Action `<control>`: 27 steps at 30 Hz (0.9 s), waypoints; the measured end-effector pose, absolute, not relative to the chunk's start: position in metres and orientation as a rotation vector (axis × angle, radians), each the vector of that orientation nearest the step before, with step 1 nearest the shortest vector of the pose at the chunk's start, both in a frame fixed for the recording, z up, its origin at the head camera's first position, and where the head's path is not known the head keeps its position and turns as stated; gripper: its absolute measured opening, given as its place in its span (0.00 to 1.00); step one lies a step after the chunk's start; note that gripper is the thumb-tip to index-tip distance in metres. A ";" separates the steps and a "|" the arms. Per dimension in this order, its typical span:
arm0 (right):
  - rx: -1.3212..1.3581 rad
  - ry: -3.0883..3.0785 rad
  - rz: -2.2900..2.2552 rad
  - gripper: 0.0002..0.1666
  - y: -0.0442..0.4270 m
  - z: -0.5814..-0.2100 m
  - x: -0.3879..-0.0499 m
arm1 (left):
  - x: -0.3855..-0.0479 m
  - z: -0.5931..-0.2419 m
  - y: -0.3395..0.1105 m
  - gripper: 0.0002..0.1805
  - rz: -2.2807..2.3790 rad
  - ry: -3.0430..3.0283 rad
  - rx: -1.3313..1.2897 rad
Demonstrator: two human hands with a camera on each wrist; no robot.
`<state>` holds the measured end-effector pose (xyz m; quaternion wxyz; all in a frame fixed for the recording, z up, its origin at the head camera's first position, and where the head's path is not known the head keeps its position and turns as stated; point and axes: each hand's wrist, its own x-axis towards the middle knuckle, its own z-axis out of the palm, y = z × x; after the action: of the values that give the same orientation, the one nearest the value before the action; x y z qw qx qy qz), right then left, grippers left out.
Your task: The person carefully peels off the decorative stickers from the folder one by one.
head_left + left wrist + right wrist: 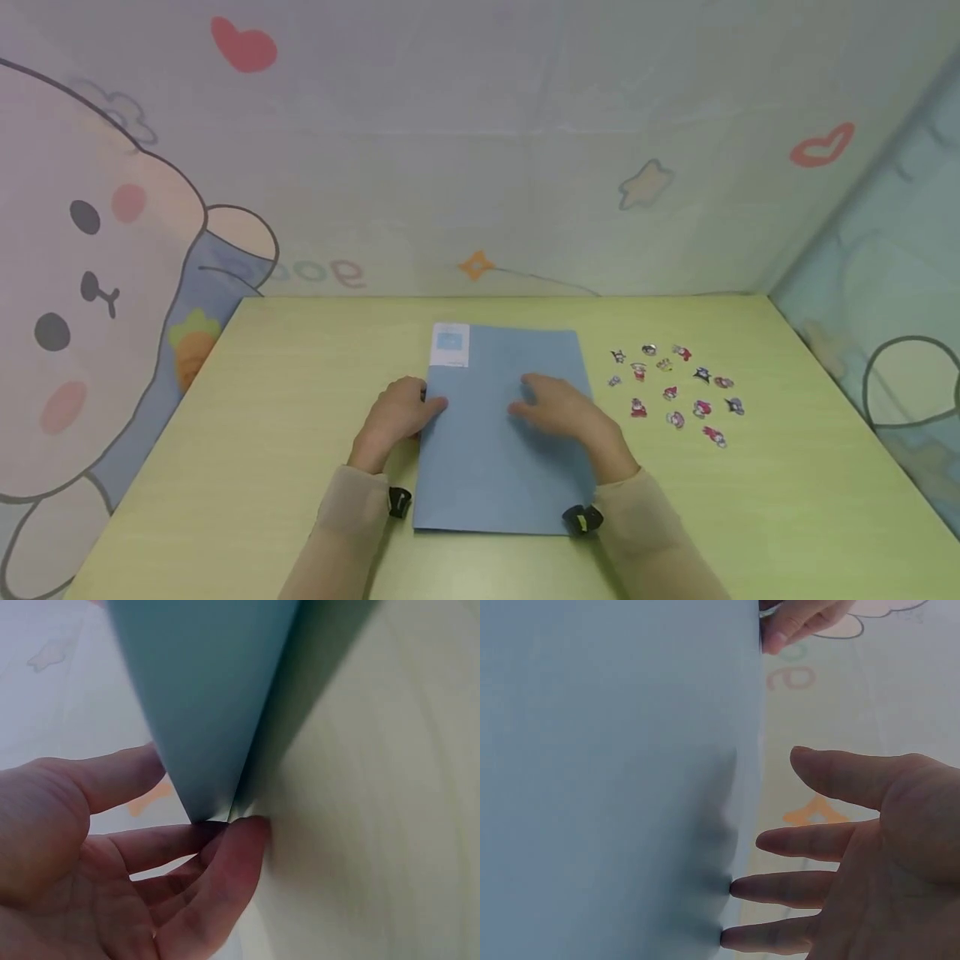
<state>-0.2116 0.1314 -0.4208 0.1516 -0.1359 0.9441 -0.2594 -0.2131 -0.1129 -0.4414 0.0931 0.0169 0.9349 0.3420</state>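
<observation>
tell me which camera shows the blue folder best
The head view: it shows nearly the whole front of the blue folder, white label included, with the right hand hiding some. The left wrist view shows only a tapering part by the left hand; the right wrist view, a cropped blue surface.

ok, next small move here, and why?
Probably slide the right hand to the right edge of the blue folder and try opening it: it looks closed, the left hand holds its left edge, and the right hand grips nothing.
</observation>
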 end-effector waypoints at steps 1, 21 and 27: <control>-0.394 2.713 -0.739 0.36 0.130 -0.422 -0.211 | -0.214 -0.442 -0.113 0.17 1.024 2.768 0.052; -0.438 2.724 -0.848 0.37 0.130 -0.412 -0.205 | -0.217 -0.439 -0.101 0.35 1.814 2.259 0.129; -0.520 2.741 -0.953 0.36 0.132 -0.394 -0.202 | -0.211 -0.415 -0.096 0.31 1.960 2.319 0.152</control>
<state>-0.2020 0.1316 -0.3944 0.0966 -0.1755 0.9254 -0.3218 -0.2109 -0.0964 -0.4154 0.0507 0.0501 0.7619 0.6437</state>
